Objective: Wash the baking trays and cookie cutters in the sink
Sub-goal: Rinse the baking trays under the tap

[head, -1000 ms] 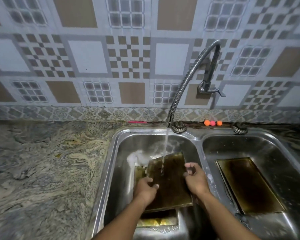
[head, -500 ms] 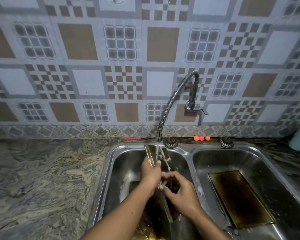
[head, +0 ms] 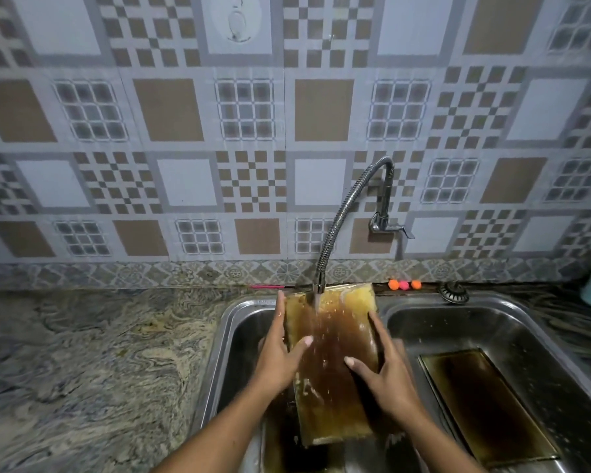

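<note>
Now the person is rinsing a baking tray (head: 328,370) over the left basin of the sink (head: 219,353), holding it tilted with its top edge up near the back rim, while water (head: 316,302) from the faucet (head: 342,213) is running down its browned face; the left hand (head: 280,356) is clasping the left edge, fingers lying along it and thumb pressing on the face, and the right hand (head: 389,377) is taking the right edge likewise, so each grip is closed on the tray, not spread free; as I judge it, the rinse is going best if the tilt is being kept steep for draining and the tray is being shifted sideways so the stream is reaching both corners; wet metal is probably sliding easily, so the thumbs are needing firm pressure; the spout is hanging just above the top edge, a second tray (head: 485,404) is lying flat in the right basin, and the table (head: 99,370) is lying to the left of the sink as room for moving.
</note>
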`<state>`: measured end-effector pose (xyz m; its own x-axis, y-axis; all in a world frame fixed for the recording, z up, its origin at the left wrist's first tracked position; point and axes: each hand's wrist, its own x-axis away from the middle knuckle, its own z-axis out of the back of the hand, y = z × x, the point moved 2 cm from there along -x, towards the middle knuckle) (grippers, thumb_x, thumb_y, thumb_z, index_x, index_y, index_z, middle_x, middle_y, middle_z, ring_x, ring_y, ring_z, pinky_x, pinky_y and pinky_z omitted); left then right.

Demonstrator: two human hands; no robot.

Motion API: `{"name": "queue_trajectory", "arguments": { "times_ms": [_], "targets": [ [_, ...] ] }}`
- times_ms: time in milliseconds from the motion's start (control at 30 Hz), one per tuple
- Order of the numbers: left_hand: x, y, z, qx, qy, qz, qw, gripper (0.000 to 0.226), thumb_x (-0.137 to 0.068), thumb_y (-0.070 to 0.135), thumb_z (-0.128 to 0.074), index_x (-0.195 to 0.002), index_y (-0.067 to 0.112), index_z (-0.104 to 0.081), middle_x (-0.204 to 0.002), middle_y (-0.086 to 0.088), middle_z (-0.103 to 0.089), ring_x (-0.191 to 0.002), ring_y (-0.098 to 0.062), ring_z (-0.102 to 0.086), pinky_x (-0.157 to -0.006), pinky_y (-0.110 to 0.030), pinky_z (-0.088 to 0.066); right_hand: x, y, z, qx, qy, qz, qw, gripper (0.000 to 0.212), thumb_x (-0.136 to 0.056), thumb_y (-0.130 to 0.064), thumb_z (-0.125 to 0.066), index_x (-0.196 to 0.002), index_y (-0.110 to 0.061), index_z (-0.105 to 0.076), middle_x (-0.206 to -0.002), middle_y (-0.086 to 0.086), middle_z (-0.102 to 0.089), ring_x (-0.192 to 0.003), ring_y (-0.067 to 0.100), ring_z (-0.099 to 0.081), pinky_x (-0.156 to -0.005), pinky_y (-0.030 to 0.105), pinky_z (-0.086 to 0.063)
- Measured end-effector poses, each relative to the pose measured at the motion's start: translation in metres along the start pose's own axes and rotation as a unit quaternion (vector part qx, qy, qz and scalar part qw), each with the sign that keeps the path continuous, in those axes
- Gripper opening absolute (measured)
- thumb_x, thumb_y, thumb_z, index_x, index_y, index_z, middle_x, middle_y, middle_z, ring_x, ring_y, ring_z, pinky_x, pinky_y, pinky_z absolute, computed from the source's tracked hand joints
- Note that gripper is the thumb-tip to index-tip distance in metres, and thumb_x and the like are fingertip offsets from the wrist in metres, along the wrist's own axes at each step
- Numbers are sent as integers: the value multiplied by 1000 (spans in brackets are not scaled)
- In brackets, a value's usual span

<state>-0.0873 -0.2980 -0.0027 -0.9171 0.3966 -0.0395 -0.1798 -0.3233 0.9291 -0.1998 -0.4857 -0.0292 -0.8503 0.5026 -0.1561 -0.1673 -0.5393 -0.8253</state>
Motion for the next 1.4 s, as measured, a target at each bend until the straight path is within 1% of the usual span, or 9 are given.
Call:
{"name": "queue_trajectory", "arguments": {
  "times_ms": [100,200,400,600,833,1000,1133,1233,1400],
  "targets": [
    [3,-15,1,-22,-20,6,1000,108,-89,25,-74,-145,66,9,-120,-8,-66,-85,-6,-69,-81,-27,-57,9,1,5,86,-12,49,995,101,-82,-44,-76,-149,-61,-3,-107,-11,-38,-94,-2,-45,-85,25,-44],
    [8,-31,0,-45,-54,2,998,104,-88,26,-76,-147,64,1,-67,5,-49,-46,-1,-44,-54,-15,-44,14,6,9,153,-43,63,985,103,-83,-47,-73,-144,-67,8,-107,-12,-35,-93,2,-48,-83,24,-49],
    [-1,-61,-7,92,-57,91,990,106,-83,17,-81,-148,64,-12,-104,-23,-70,-85,-17,-71,-75,-33,-60,5,-20,13,206,-75,134,966,99,-87,-42,-71,-146,-65,5,-107,-11,-33,-92,7,-47,-87,26,-50],
    [-4,-52,-13,241,-21,198,950,103,-92,-9,-61,-152,55,-7,-101,-10,-67,-100,-18,-66,-85,-38,-57,-14,-70,7,232,-97,203,946,79,-93,-26,-58,-150,-56,-11,-106,-8,-31,-96,16,-50,-81,31,-47],
    [-8,-63,1,195,7,192,962,107,-88,-6,-67,-150,60,-9,-146,-15,-53,-130,-23,-56,-103,-44,-50,6,-40,-11,154,-122,203,959,88,-92,-11,-55,-151,-58,-9,-104,-8,-34,-83,11,-53,-78,33,-52],
    [-12,-59,7,71,44,88,993,110,-86,8,-74,-137,78,-7,-158,5,-36,-143,-13,-36,-119,-39,-31,13,-21,-18,84,-107,155,979,86,-92,-6,-54,-148,-59,-17,-130,-16,-45,-116,2,-53,-101,22,-47],
    [-11,-43,10,-38,42,40,998,103,-89,21,-73,-145,69,-1,-156,2,-39,-142,-18,-40,-116,-44,-37,16,-10,-22,26,-69,105,992,81,-90,-7,-59,-146,-55,-24,-146,-25,-39,-132,-2,-44,-108,32,-45],
    [-14,-39,6,-50,13,17,999,93,-90,25,-71,-150,62,-10,-154,8,-39,-134,-7,-41,-105,-26,-41,16,-7,-24,-64,-39,74,994,74,-92,-4,-63,-145,-44,-32,-142,-32,-42,-130,-2,-48,-106,34,-48],
    [-17,-44,-12,-69,-23,56,996,67,-93,49,-61,-151,52,-28,-163,2,-27,-150,-18,-27,-120,-44,-31,4,-22,-20,-176,-19,20,984,70,-90,8,-61,-136,-40,-42,-95,-11,-66,-82,9,-68,-74,25,-56]
  ]
}}
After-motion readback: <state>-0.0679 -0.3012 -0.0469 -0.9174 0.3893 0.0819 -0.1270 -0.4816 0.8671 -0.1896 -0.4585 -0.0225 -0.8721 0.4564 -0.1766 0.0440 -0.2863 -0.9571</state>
